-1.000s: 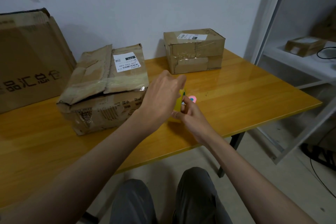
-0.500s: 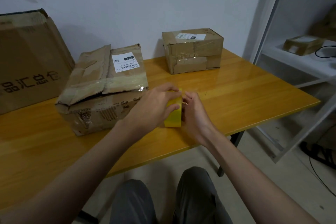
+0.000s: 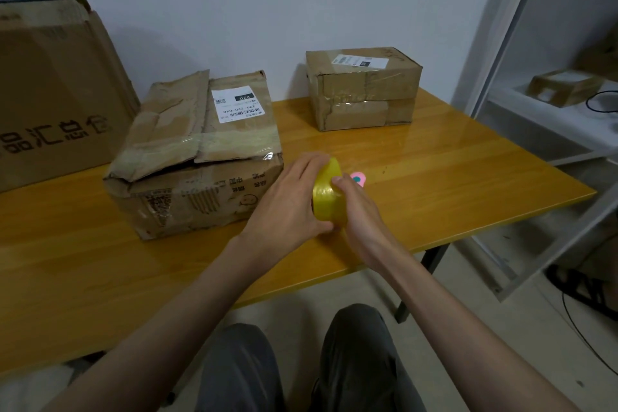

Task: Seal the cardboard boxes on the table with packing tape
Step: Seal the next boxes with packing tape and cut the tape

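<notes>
A yellow roll of packing tape (image 3: 328, 193) stands on edge just above the wooden table (image 3: 451, 177), held between both hands. My left hand (image 3: 290, 201) grips its left side, fingers curled over the top. My right hand (image 3: 359, 207) holds its right side, with the thumb pressed on the roll's outer surface. A worn cardboard box (image 3: 197, 150) with loose, creased top flaps and a white label sits just left of the hands. A smaller taped box (image 3: 363, 87) stands at the back of the table by the wall.
A small pink object (image 3: 359, 177) lies on the table just behind the roll. A large printed carton (image 3: 50, 94) leans at the far left. A white metal shelf (image 3: 551, 110) with another small box (image 3: 565, 87) stands to the right. My knees are below the table edge.
Both hands have closed round the yellow roll and turned it, so more of its rounded surface shows. The pink object, hidden half a second ago, is visible again behind it.
</notes>
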`<state>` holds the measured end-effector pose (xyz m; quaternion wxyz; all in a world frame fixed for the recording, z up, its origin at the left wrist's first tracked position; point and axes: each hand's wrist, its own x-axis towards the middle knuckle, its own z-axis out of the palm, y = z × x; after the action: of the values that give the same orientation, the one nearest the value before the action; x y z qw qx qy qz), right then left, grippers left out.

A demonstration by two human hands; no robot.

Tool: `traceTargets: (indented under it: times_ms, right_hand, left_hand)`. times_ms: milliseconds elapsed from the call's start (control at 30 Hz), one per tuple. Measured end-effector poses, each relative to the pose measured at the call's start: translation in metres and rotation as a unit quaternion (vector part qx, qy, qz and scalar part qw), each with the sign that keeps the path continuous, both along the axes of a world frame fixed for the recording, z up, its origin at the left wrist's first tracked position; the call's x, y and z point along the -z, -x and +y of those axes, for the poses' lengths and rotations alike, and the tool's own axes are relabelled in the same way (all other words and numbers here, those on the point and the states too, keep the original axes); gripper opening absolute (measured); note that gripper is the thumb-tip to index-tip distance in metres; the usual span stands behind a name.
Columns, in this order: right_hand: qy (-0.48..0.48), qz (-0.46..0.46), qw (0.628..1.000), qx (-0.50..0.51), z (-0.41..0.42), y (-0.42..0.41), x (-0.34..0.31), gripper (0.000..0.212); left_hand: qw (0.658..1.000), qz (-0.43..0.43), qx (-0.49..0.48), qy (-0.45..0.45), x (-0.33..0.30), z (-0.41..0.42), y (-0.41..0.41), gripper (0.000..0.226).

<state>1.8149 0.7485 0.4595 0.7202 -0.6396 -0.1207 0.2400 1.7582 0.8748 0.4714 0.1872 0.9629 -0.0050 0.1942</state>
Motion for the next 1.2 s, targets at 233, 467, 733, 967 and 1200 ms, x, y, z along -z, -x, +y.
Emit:
traceTargets:
  times_ms: [233, 467, 733, 967, 1200]
  right_hand:
    - [0.012, 0.001, 0.999, 0.04, -0.001, 0.002, 0.003, 0.025]
    - [0.013, -0.006, 1.0, 0.017, -0.006, 0.002, 0.004, 0.026]
    - [0.016, -0.03, 0.999, -0.002, -0.008, 0.003, 0.006, 0.024]
    - [0.003, -0.085, 0.996, -0.004, 0.001, 0.001, 0.009, 0.01]
    - [0.004, -0.082, 0.996, -0.021, 0.001, 0.0, 0.006, 0.013]
  left_hand:
    - [0.999, -0.046, -0.017, -0.002, 0.005, -0.008, 0.002, 0.102]
    - [0.998, -0.049, -0.025, -0.013, 0.005, -0.012, 0.004, 0.105]
    - [0.998, -0.05, -0.023, -0.013, 0.005, -0.013, 0.005, 0.104]
    - [0.998, -0.058, -0.025, -0.02, 0.006, -0.014, 0.004, 0.1]
    - [0.997, -0.067, -0.03, -0.02, 0.008, -0.013, 0.001, 0.099]
